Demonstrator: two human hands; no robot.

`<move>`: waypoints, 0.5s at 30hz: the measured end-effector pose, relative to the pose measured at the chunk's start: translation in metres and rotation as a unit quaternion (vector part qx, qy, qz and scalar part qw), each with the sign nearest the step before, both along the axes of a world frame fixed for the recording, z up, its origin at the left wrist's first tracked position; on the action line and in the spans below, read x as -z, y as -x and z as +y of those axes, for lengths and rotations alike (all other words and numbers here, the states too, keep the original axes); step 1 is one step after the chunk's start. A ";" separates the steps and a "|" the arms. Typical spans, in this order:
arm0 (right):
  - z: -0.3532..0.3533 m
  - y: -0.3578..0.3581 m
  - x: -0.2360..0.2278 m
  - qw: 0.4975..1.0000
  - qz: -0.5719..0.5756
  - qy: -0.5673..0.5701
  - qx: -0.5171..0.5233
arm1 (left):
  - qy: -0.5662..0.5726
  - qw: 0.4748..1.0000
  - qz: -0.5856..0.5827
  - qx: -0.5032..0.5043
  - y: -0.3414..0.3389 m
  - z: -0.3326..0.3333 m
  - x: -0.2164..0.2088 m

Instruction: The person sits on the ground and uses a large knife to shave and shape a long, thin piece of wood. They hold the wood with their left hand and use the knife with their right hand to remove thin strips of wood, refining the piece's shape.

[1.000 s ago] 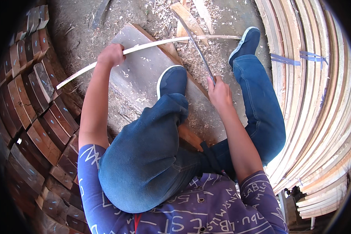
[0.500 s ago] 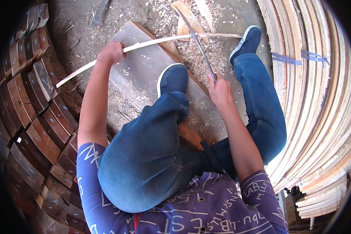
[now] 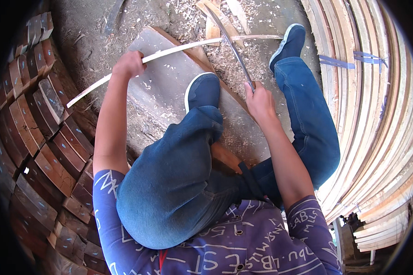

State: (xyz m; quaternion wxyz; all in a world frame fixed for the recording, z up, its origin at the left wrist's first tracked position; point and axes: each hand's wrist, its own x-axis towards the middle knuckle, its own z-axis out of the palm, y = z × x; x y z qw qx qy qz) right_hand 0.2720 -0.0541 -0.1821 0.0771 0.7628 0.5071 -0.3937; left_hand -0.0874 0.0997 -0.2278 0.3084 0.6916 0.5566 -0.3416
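My left hand (image 3: 130,64) is closed round a long pale wooden strip (image 3: 179,48). The strip slants from the lower left over the board to near my right shoe. In my right hand (image 3: 260,101) is the handle end of a long, narrow, curved knife (image 3: 235,51), its dark blade pointing away up and left. The blade crosses the strip; whether they touch I cannot tell. Below lies a wide grey wooden board (image 3: 158,98) sprinkled with shavings, with my left shoe (image 3: 203,93) resting on it.
Stacked dark wood blocks (image 3: 55,167) rise along the left. Bundles of long pale strips tied with blue bands (image 3: 337,62) stand at the right. Flat wood offcuts (image 3: 213,28) and shavings lie on the ground ahead. My right shoe (image 3: 287,46) is planted at the strip's far end.
The knife's blade has turned slightly, showing a broader face. Both hands keep their grip, and the strip has barely shifted.
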 end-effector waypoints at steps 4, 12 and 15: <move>0.027 0.047 -0.050 0.988 0.134 -0.077 -0.009 | -0.009 1.000 -0.013 -0.004 0.024 0.000 0.013; 0.000 -0.012 0.007 0.998 -0.036 0.056 0.012 | 0.004 1.000 -0.006 -0.010 -0.001 0.004 0.001; 0.005 0.000 -0.009 0.998 0.024 0.033 0.054 | 0.006 1.000 -0.001 -0.019 0.012 0.008 0.002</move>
